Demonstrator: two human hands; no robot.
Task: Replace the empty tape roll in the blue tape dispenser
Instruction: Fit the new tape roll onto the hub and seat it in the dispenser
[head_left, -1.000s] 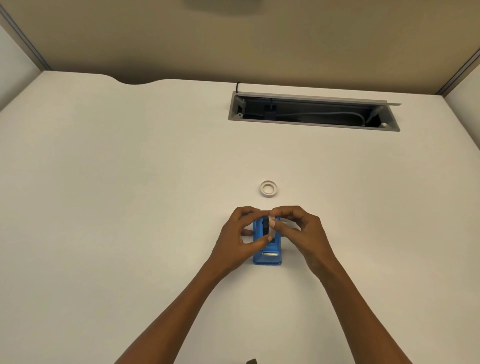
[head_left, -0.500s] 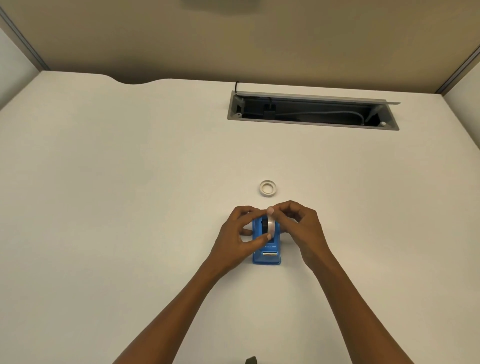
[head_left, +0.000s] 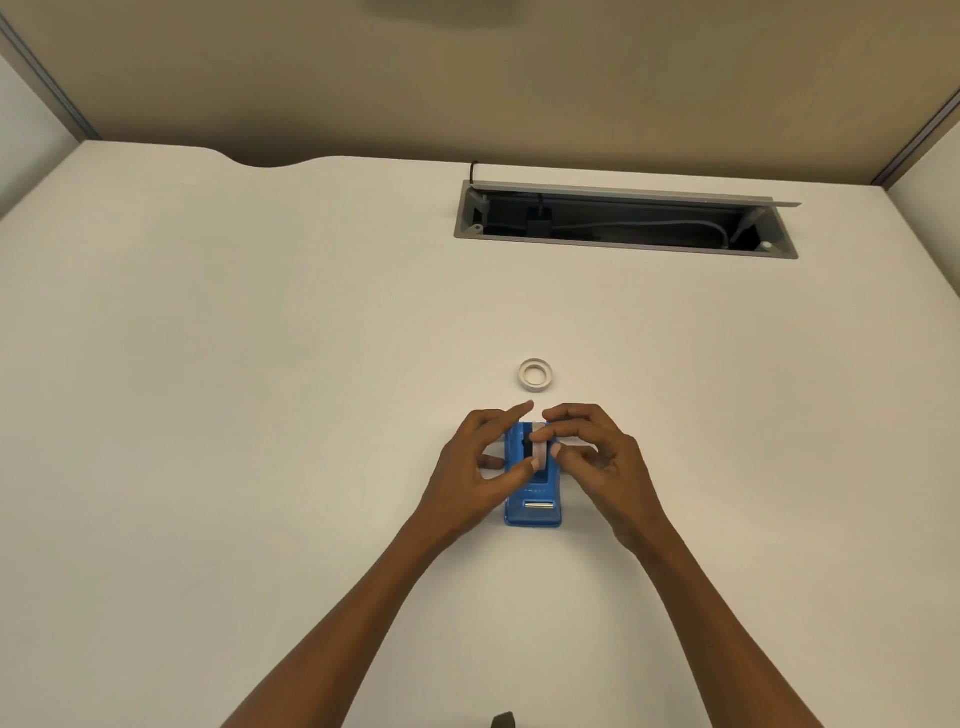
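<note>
The blue tape dispenser (head_left: 533, 499) stands on the white desk with its metal cutter toward me. A pale tape roll (head_left: 538, 453) sits on edge in its slot. My right hand (head_left: 597, 457) pinches the roll from the right with thumb and fingertips. From the left, my left hand (head_left: 480, 462) braces the dispenser, its thumb against the roll's near side and its index finger stretched over the back. A white tape ring (head_left: 534, 373) lies flat on the desk just beyond the hands.
An open grey cable tray (head_left: 623, 221) with cords inside is recessed in the desk (head_left: 260, 364) at the back right. A beige partition wall rises behind the desk's far edge. A small dark object (head_left: 503, 720) shows at the bottom edge.
The roll has gone from above the dispenser down into its slot. Both hands shifted slightly around it, and my left index finger now stretches out over the back.
</note>
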